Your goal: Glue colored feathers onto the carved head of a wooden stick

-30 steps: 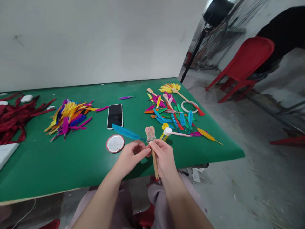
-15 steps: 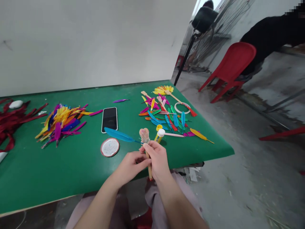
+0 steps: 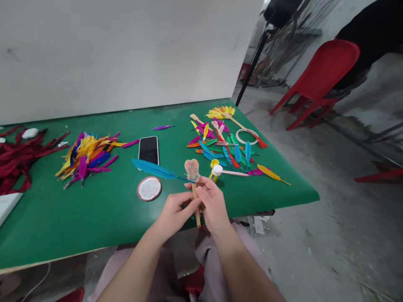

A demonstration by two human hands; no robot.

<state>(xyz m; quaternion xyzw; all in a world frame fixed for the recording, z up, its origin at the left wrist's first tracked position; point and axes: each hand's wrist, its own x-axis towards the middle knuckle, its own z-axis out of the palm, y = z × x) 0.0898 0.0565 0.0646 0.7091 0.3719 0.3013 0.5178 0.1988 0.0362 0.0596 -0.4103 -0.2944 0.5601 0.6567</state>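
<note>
Both my hands are closed on a wooden stick [image 3: 196, 209] with a heart-shaped top [image 3: 192, 169], held upright over the table's front edge. My left hand [image 3: 174, 212] pinches the shaft from the left. My right hand [image 3: 213, 202] grips it from the right, just under the head. A blue feather [image 3: 153, 168] sticks out to the left from the stick's head. A yellow glue bottle with a white cap [image 3: 216, 171] stands just beyond my right hand.
On the green table [image 3: 94, 209] lie a round lid [image 3: 149, 188], a black phone [image 3: 148, 149], a pile of mixed feathers [image 3: 86, 155], dark red feathers [image 3: 15, 157] at far left, and loose coloured feathers with sticks and a white ring [image 3: 247, 136]. Red chair [image 3: 321, 71] at right.
The stick with the blue feather stays in both hands and is raised slightly; the feather's tip now points higher to the left. The camera view shifted a little.
</note>
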